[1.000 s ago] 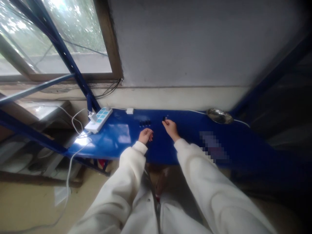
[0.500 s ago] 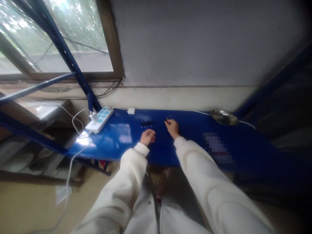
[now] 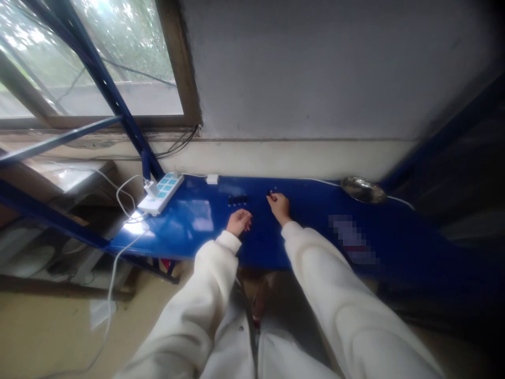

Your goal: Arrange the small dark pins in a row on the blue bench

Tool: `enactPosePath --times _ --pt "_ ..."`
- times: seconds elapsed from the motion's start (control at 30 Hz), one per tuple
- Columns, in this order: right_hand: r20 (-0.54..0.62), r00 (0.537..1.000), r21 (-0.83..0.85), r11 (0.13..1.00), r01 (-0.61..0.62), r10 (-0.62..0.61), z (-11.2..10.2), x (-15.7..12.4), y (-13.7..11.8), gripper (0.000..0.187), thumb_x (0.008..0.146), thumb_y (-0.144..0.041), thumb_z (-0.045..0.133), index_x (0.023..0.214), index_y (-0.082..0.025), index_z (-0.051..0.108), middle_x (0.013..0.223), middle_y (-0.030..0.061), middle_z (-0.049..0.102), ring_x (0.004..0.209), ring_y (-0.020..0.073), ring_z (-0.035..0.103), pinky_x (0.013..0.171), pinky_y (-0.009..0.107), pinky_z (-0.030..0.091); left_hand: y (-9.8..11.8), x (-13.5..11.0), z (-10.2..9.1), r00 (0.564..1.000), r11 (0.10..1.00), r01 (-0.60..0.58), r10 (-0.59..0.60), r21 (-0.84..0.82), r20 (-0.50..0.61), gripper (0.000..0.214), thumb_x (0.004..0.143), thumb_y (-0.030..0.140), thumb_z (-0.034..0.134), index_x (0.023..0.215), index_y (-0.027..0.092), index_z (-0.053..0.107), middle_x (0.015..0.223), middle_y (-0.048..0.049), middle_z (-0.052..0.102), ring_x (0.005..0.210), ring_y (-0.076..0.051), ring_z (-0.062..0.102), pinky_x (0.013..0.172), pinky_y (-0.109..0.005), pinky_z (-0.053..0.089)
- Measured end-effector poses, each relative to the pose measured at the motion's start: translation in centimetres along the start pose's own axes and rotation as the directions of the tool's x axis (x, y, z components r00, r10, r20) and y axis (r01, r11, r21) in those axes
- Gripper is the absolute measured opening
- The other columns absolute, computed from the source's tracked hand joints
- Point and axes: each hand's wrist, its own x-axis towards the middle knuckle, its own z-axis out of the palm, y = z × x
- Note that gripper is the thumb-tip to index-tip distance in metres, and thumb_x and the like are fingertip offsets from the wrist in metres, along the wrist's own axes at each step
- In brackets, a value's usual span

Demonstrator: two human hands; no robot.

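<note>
Far left, the window (image 3: 90, 58) runs out of the picture, and blue struts (image 3: 114, 100) cross in front of it. On the left end of the blue bench (image 3: 189, 223) lies a power strip (image 3: 161, 193) with a plug in it. Its white cable (image 3: 112, 273) drops over the front edge to the floor, and the far end is lost from sight. The bench is bare between the strip and the hands.

Now the left hand (image 3: 239, 222): it rests on the bench near the front edge, palm up, fingers curled in loosely. I can't tell whether anything sits inside that curl. Just behind it is a short row of dark bits (image 3: 238, 200), too small and blurred to name.

The right hand (image 3: 279, 206) is further back, near the wall, fingertips pinched together on a tiny dark piece (image 3: 270, 195) that is right down at the bench top. What it is, I can't make out. The two hands are near each other but apart.

White sleeves (image 3: 213, 295) hide the front edge below the hands. To the right a blurred patch (image 3: 351, 239) covers part of the top. A steel bowl (image 3: 363, 189) sits at the back edge, and a thin wire (image 3: 398, 200) passes it. Beyond that, the right end goes dark and is cut off.
</note>
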Motion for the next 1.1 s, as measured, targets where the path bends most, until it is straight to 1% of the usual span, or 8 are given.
enactPosePath --times 0.2,0.4,0.5,0.77,1.1 --pt "0.033 0.997 0.041 0.996 -0.074 0.073 -0.4 -0.2 0.4 0.020 0.072 -0.032 0.052 0.075 -0.014 0.062 0.075 0.0072 0.063 0.067 0.0153 0.054 0.063 0.025 0.039 -0.1 0.1 0.0 1.000 1.000 0.006 -0.006 0.002 0.001 0.020 0.069 0.032 0.053 0.070 0.013 0.048 0.046 0.0043 0.049 0.033 -0.007 0.046 0.032 -0.018 0.033" --pt "0.098 0.985 -0.039 0.990 -0.138 0.141 -0.9 0.0 0.6 0.014 0.070 -0.020 0.052 0.079 -0.015 0.062 0.078 0.0073 0.064 0.070 0.0152 0.057 0.064 0.025 0.040 0.1 -0.1 0.0 1.000 1.000 0.008 -0.008 0.006 0.000 0.021 0.069 0.034 0.054 0.070 0.013 0.048 0.046 0.0044 0.049 0.033 -0.006 0.045 0.032 -0.017 0.032" --pt "0.107 0.981 -0.062 0.986 -0.155 0.161 -0.9 0.2 0.5 0.013 0.069 -0.019 0.054 0.078 -0.014 0.062 0.076 0.0073 0.065 0.070 0.0153 0.058 0.063 0.024 0.040 0.2 -0.1 0.0 1.000 1.000 0.014 -0.014 0.009 -0.004 0.022 0.068 0.034 0.055 0.070 0.013 0.048 0.046 0.0044 0.050 0.033 -0.006 0.046 0.033 -0.017 0.032" --pt "0.083 0.974 -0.092 0.974 -0.205 0.213 -0.7 0.7 0.4 0.012 0.066 -0.025 0.059 0.071 -0.015 0.065 0.074 0.0085 0.066 0.067 0.0164 0.059 0.058 0.024 0.039 -0.1 0.0 -0.1 1.000 1.000 -0.002 0.002 0.004 -0.006 0.020 0.069 0.032 0.054 0.070 0.013 0.048 0.045 0.0043 0.050 0.033 -0.006 0.046 0.033 -0.017 0.033" --pt "0.101 0.968 -0.132 0.968 -0.214 0.228 -0.5 1.2 0.6 0.010 0.063 -0.024 0.060 0.068 -0.016 0.065 0.073 0.0084 0.066 0.067 0.0183 0.060 0.055 0.024 0.038 0.1 -0.1 0.0 1.000 1.000 0.013 -0.013 0.009 -0.006 0.019 0.070 0.031 0.054 0.070 0.013 0.048 0.045 0.0044 0.050 0.033 -0.006 0.046 0.033 -0.017 0.033"
